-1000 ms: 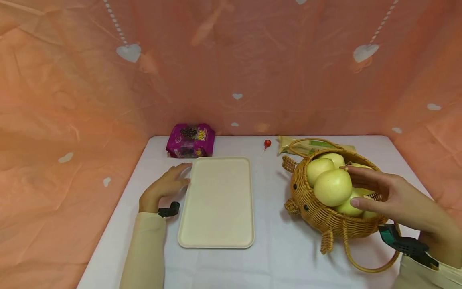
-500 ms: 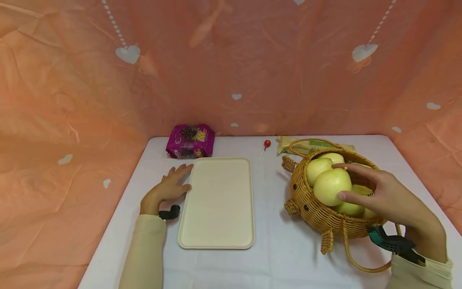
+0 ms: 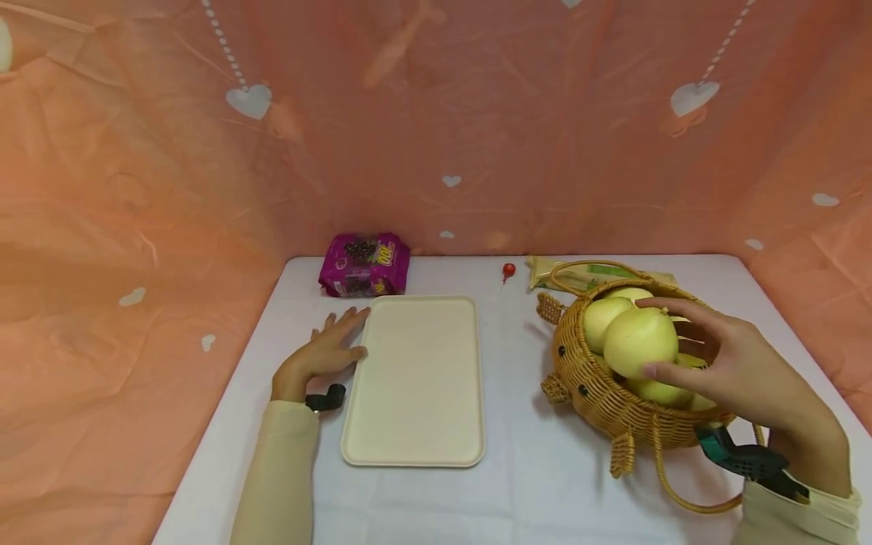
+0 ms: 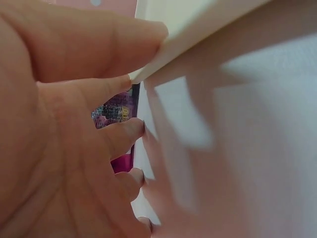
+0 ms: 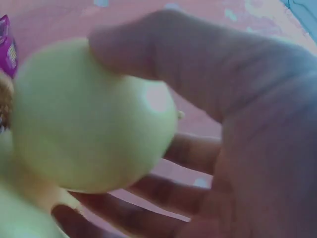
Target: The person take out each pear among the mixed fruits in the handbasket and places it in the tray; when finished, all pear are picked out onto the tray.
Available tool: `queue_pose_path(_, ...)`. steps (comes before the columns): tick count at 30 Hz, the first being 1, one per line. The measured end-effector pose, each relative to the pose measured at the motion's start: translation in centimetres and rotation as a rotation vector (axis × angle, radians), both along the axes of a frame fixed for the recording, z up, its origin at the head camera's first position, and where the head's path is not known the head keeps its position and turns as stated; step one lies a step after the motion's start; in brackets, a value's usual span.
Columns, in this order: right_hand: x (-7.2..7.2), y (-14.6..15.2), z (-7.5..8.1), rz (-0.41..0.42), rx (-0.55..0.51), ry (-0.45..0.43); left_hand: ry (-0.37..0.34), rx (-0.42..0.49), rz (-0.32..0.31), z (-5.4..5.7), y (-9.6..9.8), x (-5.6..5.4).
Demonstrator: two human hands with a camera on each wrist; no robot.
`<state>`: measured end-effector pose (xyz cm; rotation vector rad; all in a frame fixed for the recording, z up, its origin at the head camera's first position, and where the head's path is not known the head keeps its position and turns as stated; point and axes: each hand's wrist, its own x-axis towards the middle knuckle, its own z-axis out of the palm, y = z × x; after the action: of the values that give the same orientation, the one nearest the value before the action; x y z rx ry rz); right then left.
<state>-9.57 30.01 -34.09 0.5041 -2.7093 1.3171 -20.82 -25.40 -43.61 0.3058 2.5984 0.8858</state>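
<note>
My right hand point(image 3: 736, 363) holds a pale yellow-green pear point(image 3: 640, 343) between thumb and fingers, just over the other pears in a wicker basket point(image 3: 613, 412). In the right wrist view the thumb lies across the pear point(image 5: 94, 119), fingers curve round its other side, and a short stem shows. The basket has black eyes and small woven fins. My left hand point(image 3: 320, 357) lies beside the cream tray point(image 3: 415, 386), thumb and index finger at its left rim. In the left wrist view the fingers are extended, and several fingertips touch the white cloth point(image 4: 277, 148).
A purple snack packet point(image 3: 365, 265) stands behind the tray. A red lollipop point(image 3: 508, 270) lies at the back middle. A long beige packet point(image 3: 545, 274) lies behind the basket, partly hidden. The basket's handle point(image 3: 688, 503) droops onto the cloth in front.
The right hand has moved left onto the front pear, taken hold of it and raised it slightly. The left hand's fingers have spread a little at the tray's edge.
</note>
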Motion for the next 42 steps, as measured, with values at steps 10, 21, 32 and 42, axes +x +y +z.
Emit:
queue_pose_path(10,0.8,-3.5,3.0,-0.003,-0.139,0.162,0.026,-0.016,-0.019,-0.7,-0.1,-0.2)
queue_pose_path(21,-2.1,-10.5,3.2,0.168,-0.148,0.157,-0.004,-0.004,0.001,-0.8,-0.4,-0.3)
queue_pose_path(32,-4.9,-16.8,1.7,0.245,-0.222,0.126,0.019,-0.029,-0.015,-0.6,-0.1,-0.2)
queue_pose_path(42,-7.1,-22.2,-0.4,0.259,-0.233,0.125,0.012,-0.028,-0.005,-0.6,-0.2,-0.3)
